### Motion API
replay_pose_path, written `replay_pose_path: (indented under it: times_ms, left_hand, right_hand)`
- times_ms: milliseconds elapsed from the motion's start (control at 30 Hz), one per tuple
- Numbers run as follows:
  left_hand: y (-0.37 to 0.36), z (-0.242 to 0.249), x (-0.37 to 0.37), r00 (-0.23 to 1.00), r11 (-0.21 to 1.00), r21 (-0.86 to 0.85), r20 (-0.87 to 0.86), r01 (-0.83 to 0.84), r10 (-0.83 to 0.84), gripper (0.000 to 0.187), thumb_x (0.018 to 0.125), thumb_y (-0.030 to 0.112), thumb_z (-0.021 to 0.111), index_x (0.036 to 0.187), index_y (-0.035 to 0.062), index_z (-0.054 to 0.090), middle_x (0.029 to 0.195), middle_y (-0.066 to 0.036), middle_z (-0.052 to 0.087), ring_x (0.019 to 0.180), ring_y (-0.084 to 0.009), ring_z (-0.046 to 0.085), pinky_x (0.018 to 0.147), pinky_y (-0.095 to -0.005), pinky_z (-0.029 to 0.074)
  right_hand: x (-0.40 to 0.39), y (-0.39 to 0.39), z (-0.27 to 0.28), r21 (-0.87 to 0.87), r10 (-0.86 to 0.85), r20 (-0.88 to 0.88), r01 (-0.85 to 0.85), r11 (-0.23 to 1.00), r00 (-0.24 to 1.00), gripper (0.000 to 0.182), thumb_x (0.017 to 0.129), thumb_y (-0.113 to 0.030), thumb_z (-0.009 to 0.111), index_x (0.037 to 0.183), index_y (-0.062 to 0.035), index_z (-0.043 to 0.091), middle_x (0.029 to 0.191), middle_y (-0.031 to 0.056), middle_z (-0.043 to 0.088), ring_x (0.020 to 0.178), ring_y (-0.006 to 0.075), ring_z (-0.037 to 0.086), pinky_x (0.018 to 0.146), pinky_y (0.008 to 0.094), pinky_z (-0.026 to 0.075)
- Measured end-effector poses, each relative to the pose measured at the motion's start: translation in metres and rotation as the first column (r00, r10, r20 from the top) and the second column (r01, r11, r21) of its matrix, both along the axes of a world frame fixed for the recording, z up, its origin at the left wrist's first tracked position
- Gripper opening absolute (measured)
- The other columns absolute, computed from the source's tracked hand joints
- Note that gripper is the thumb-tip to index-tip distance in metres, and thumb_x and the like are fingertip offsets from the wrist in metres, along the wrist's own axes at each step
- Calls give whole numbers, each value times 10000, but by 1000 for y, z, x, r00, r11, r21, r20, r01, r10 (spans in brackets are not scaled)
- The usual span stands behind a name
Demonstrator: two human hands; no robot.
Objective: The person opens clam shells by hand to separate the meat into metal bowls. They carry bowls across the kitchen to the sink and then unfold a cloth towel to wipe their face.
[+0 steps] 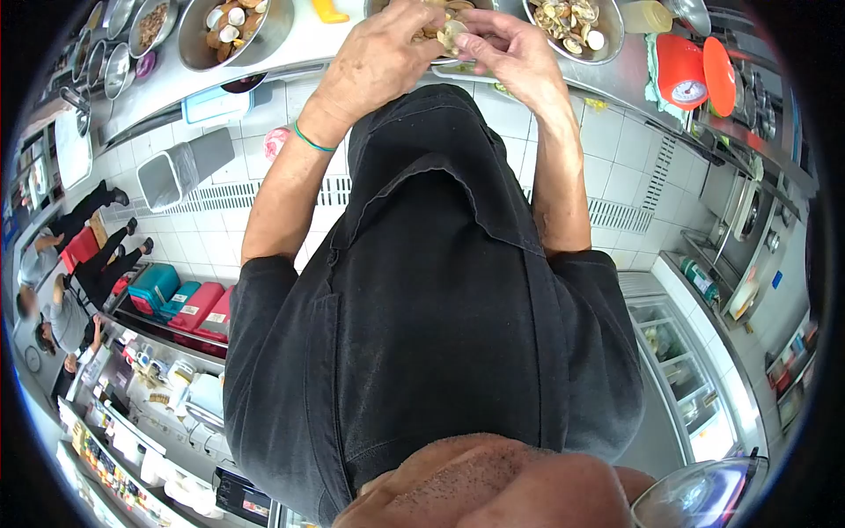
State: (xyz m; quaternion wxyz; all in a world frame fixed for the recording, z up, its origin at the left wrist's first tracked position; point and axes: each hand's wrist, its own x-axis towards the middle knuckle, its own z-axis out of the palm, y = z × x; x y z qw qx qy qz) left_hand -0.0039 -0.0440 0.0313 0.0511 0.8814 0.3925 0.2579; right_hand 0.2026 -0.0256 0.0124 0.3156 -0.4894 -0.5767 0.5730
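Both hands, left hand (374, 57) and right hand (510, 48), pinch one clam (451, 33) together above the steel bowl (440, 63); best kept over it.

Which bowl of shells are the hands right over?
The middle bowl, mostly hidden under the left hand and right hand. The other shell bowls sit off to either side.

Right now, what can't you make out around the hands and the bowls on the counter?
- Head view, shell: fingers of the left hand and right hand cover most of it, so I cannot tell whether it is open or closed.
- Middle bowl: hidden by both hands and cut off by the top edge.
- Scale dial: too small to read.
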Motion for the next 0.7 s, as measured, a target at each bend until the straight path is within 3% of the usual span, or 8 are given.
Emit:
replay_pose_path:
  times_ms: [133,233,300,400,467,567,600,700]
  left_hand:
    - [0,0,-4,993,998,10,107,-60,58,161,770,93,756,930,105,749,1107,-22,641,993,-229,631,813,-355,542]
    - [10,-2,-17,969,982,-65,163,-176,185,152,788,114,735,935,74,745,1036,-68,677,973,-270,644,828,-371,537]
    - [25,-11,-26,956,968,-162,189,-193,223,185,775,156,708,911,31,731,949,-130,687,946,-349,640,853,-417,521]
    - [39,-20,-11,981,958,-212,-79,-192,179,189,739,161,699,879,36,723,964,-150,684,935,-325,646,838,-410,528]
    - [49,-21,8,975,982,-139,-197,-129,100,171,724,140,684,832,10,706,891,-182,689,887,-327,668,798,-411,543]
    - [69,-66,23,949,957,-219,-292,-190,121,159,740,138,661,803,-5,695,816,-200,695,809,-353,685,747,-449,547]
    - [71,-56,26,939,940,-257,-316,-225,139,164,793,149,638,838,7,706,804,-203,703,776,-375,693,728,-467,549]
    - [63,-11,12,977,855,-479,-29,-199,211,202,839,177,624,927,25,723,880,-214,707,838,-373,695,767,-445,549]
  right_hand:
    - [4,12,-16,61,-52,103,46,997,993,240,944,-150,648,1142,-26,706,856,65,729,672,111,669,603,256,541]
    - [46,29,1,157,-247,-15,247,956,969,294,936,-161,662,1177,6,683,912,85,737,717,107,674,627,245,515]
    - [62,33,35,146,-459,98,443,884,883,395,952,-219,661,1247,42,636,1002,112,734,834,147,707,688,255,528]
    - [102,42,31,267,-477,338,404,875,811,451,956,-239,654,1295,53,596,1052,143,723,901,172,720,699,259,531]
    - [90,37,35,215,-429,355,374,902,831,445,953,-227,656,1283,67,598,1065,150,718,902,173,719,701,253,526]
    - [82,26,14,198,-376,226,336,921,899,386,939,-194,672,1235,51,636,998,127,729,834,144,701,679,245,512]
    - [72,20,14,195,-376,223,336,921,900,359,935,-186,676,1213,40,652,961,111,734,797,131,694,661,244,510]
    - [60,7,13,138,-338,190,315,939,922,352,937,-181,682,1209,39,654,943,115,734,804,136,698,648,246,505]
